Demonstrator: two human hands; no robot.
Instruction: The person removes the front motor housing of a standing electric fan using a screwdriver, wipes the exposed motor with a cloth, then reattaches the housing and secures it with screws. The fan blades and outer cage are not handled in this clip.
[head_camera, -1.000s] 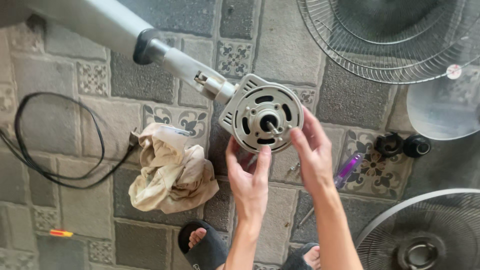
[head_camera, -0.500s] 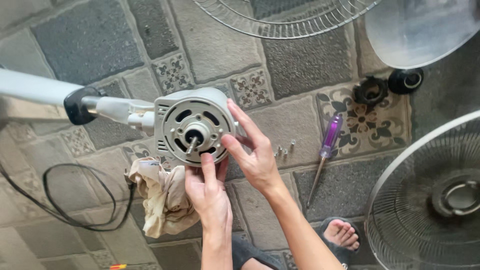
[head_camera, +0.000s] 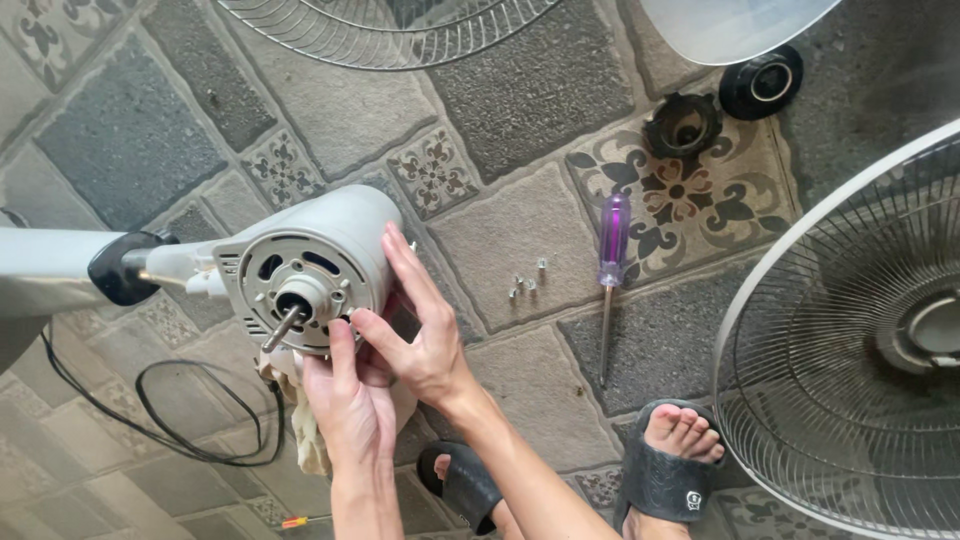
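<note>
The fan motor (head_camera: 305, 270) sits at about nine o'clock, its metal shaft (head_camera: 283, 328) poking out. It looks hard and heavy, so the round rim is the best place to hold. The left hand (head_camera: 350, 410) props it from below; the right hand (head_camera: 425, 335) presses its side. A cloth (head_camera: 305, 440) may be under it. Screws (head_camera: 527, 283) and a purple screwdriver (head_camera: 610, 270) lie at three o'clock.

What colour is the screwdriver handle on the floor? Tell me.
Translucent purple; the screwdriver shows clearly in the head view, lying on the patterned tiles.
</note>
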